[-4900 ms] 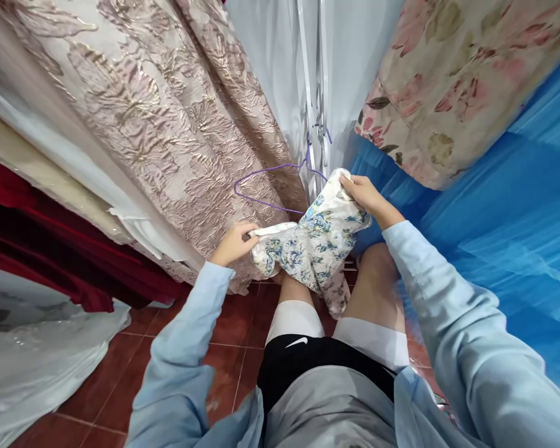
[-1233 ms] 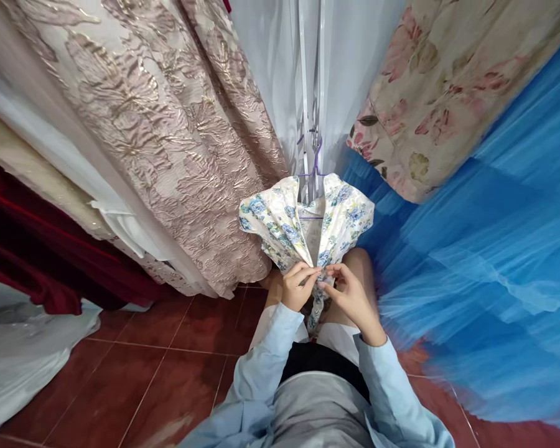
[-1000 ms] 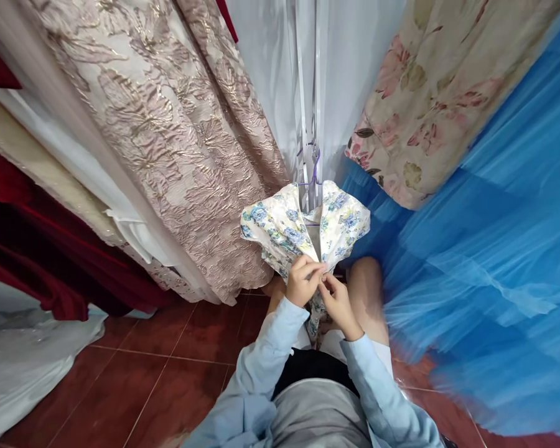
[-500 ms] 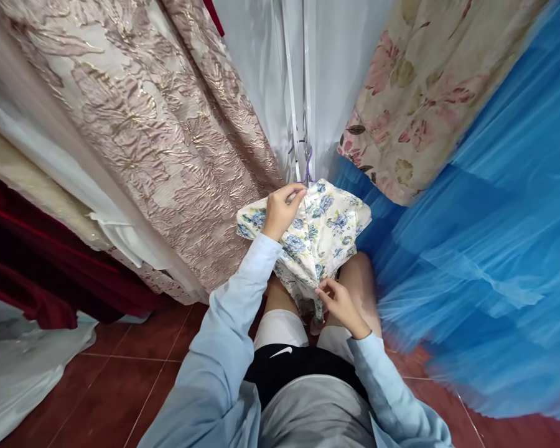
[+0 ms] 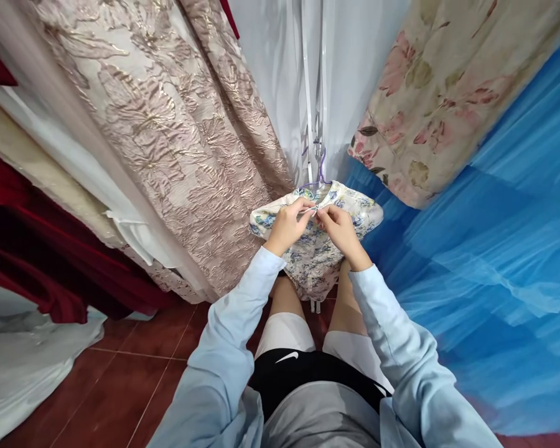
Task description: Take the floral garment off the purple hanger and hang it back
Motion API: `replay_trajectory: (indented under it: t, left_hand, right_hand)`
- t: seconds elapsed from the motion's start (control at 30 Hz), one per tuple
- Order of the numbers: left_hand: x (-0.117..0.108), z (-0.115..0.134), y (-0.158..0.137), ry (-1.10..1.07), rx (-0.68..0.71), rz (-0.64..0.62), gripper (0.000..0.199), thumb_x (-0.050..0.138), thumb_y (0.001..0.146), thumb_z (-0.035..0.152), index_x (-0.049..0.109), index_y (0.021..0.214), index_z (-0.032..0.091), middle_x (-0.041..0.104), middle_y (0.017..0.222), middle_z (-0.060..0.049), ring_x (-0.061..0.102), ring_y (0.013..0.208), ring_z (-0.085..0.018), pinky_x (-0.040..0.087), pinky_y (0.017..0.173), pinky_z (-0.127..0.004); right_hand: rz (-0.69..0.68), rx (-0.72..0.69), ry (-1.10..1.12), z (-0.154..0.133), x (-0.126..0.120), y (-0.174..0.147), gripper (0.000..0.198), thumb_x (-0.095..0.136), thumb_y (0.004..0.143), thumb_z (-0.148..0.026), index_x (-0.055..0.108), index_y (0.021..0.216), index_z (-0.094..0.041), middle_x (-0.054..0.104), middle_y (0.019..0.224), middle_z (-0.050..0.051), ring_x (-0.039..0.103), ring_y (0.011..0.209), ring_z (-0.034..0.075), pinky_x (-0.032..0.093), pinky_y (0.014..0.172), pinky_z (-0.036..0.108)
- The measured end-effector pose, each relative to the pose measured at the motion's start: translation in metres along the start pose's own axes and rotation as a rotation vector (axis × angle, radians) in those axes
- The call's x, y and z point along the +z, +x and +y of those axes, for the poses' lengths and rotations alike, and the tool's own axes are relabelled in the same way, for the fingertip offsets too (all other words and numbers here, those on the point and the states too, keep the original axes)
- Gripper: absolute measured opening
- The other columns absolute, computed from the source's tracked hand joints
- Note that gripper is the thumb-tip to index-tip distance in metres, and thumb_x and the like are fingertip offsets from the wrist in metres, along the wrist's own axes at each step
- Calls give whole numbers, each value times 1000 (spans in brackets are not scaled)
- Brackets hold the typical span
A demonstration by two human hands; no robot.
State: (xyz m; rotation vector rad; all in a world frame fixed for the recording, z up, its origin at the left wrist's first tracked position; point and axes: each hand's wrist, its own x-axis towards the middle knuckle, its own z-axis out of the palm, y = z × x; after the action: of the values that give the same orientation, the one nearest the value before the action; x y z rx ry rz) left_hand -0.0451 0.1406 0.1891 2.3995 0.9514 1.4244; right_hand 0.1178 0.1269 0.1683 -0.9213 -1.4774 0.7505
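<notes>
A small white dress [image 5: 315,261] with blue flowers and short sleeves hangs from a purple hanger [image 5: 322,168] in front of my legs. At the middle of its neckline, my left hand [image 5: 289,225] is closed in a pinch on the cloth edge. My right hand [image 5: 341,230] pinches the same neckline just beside it, the fingertips of both hands almost touching. A thin pale strip shows near the fingertips; whether it is a tie or the fabric edge I cannot tell. The dress narrows downward between my knees.
A pink-gold brocade gown [image 5: 168,124] hangs on the left, with dark red cloth [image 5: 51,249] beyond it. White straps [image 5: 307,74] hang behind the hanger. To the right are a cream floral dress [image 5: 429,112] and blue tulle [image 5: 504,249]. Red tiles [image 5: 135,386] cover the floor.
My right hand has moved up from the lower part of the dress to the neckline, beside my left hand. The back seam that was stretched between them has slackened.
</notes>
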Motion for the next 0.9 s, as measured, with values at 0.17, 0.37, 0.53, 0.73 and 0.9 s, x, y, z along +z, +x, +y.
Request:
replay_trajectory:
  t: [0.17, 0.37, 0.53, 0.73, 0.9]
  left_hand:
    - [6, 12, 3, 14, 46, 110, 7, 58, 98, 18, 65, 100, 17, 73, 99, -6, 70, 97, -19, 53, 89, -29]
    - [-6, 28, 26, 28, 38, 269, 15, 54, 103, 31, 64, 104, 19, 71, 101, -6, 67, 99, -19, 52, 91, -31]
    - [-66, -40, 53, -115, -9, 454, 32, 64, 97, 52, 62, 106, 21, 68, 103, -4, 65, 102, -18, 52, 92, -33]
    - [-101, -135, -12, -543, -452, 591, 44, 86, 73, 52, 60, 91, 20, 65, 86, 1, 62, 85, -13, 52, 83, -28]
    - [-29, -120, -115, -911, -1007, 762, 27, 72, 83, 40, 56, 86, 18, 67, 83, -2, 65, 83, -16, 53, 83, -30]
  right_hand:
    - [137, -20, 93, -8, 8, -7, 26, 58, 83, -32, 49, 60, -22, 50, 54, -4, 45, 54, 12, 36, 56, 27]
    - [150, 89, -42, 14, 11, -22, 29, 53, 78, -35, 43, 54, -23, 44, 51, -3, 40, 54, 12, 31, 53, 26]
    - [82, 243, -103, 56, 16, -62, 30, 51, 74, -39, 35, 52, -25, 36, 50, -4, 34, 52, 11, 27, 52, 27]
    - [-50, 265, -105, 73, 34, -93, 28, 51, 75, -34, 39, 53, -23, 40, 50, -4, 37, 52, 12, 28, 53, 26]
    - [-101, 342, -146, 93, 45, -112, 27, 53, 78, -30, 46, 53, -22, 48, 50, -4, 45, 52, 13, 34, 56, 26]
